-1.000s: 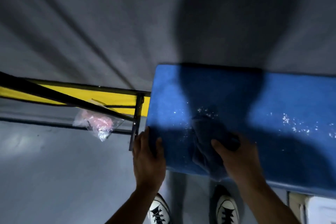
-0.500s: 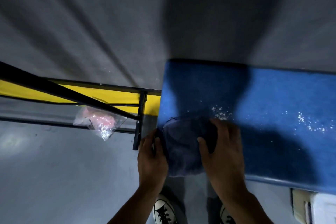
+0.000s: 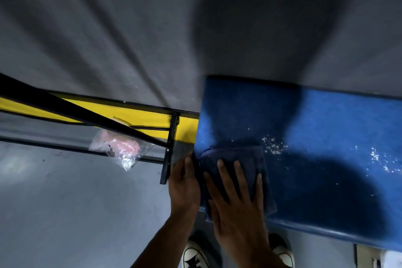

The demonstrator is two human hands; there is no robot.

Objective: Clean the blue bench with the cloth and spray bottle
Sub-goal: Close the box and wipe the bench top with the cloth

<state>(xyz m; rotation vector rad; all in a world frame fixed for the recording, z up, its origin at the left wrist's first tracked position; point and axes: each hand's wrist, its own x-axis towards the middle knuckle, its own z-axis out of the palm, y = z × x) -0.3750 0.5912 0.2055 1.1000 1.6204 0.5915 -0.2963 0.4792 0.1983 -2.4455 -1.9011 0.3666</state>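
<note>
**At the bench's left end: cloth pinned flat, residue off at 1 o'clock**

On the blue surface [image 3: 326, 128], at its left end, the dark cloth [image 3: 250, 159] lies spread flat, its near edge hanging slightly over the front lip. The right hand [image 3: 237, 200] presses down on it with fingers [image 3: 221, 169] splayed wide and flat, gripping nothing. The left hand [image 3: 185, 183] sits just beside it at 9 o'clock, fingers extended along the bench's end edge; whether they curl around it cannot be told. White flecks [image 3: 273, 146] lie just beyond the cloth's far right corner, at about 1 o'clock from the right hand, with a second patch [image 3: 382, 161] farther out at 3 o'clock. The bench's long axis runs 9 to 3, so the next wipe likely goes rightward, and the right hand is the nearer one. No spray bottle is in view.
</note>
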